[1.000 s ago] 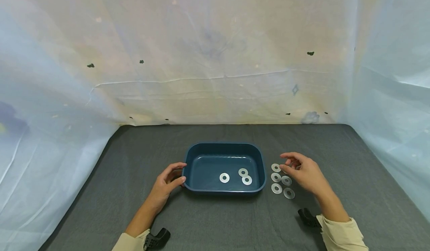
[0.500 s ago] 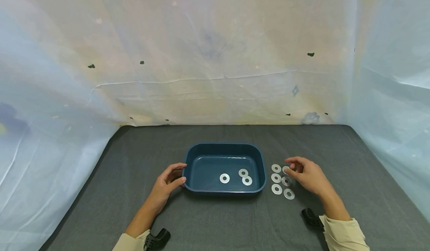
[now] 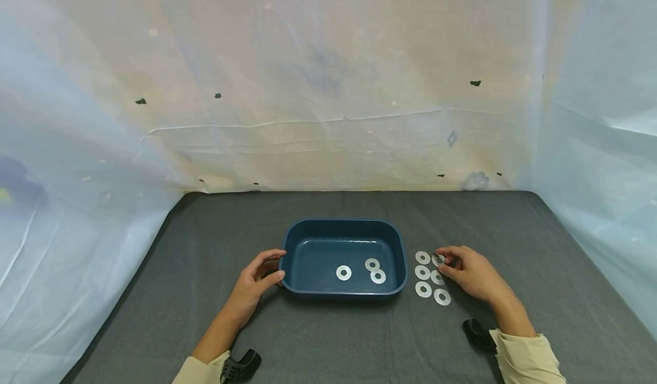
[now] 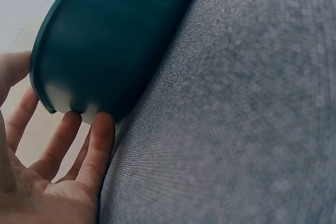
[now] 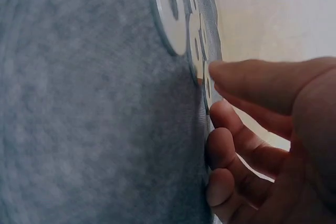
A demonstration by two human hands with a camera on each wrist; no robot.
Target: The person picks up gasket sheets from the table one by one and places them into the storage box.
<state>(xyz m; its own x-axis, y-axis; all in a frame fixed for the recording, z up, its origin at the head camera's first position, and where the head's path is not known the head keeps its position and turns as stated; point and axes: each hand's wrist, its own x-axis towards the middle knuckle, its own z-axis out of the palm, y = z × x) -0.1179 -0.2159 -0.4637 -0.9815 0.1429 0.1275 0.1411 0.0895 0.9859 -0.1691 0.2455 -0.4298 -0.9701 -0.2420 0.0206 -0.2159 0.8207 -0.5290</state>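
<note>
**Washer at the fingertips of the right hand, far corner of the loose group**

Item: flat metal washer (image 3: 437, 259), lying on the dark grey cloth (image 3: 328, 338) at the 12 o'clock end of the outer column of loose washers. It is sitting directly under the fingertips of the right hand (image 3: 469, 270), which is reaching in from about 4 o'clock of it. A flat ring, it has no long axis; it is lying face-down on the cloth, so only its thin rim is offering itself to a pinch. In the right wrist view the thumb and forefinger are closing toward each other at this washer's edge (image 5: 208, 85); whether they are already clamping it cannot be told.

Adjacent: five more loose washers (image 3: 423, 272) lying in two short columns, running toward 6 o'clock from the item, close together but mostly apart.

Further out, at 9 o'clock: dark blue tray (image 3: 292, 241), long axis running 9 to 3 o'clock, holding three washers (image 3: 344, 272), two of them overlapping.

Beyond the tray, at its 9 o'clock short wall: left hand (image 3: 254, 278), fingers loosely curved and touching the wall, thumb lying at the rim, steadying rather than lifting.

Nearer hand to the item: the right, by a wide margin; the tray is standing between the item and the left hand.
</note>
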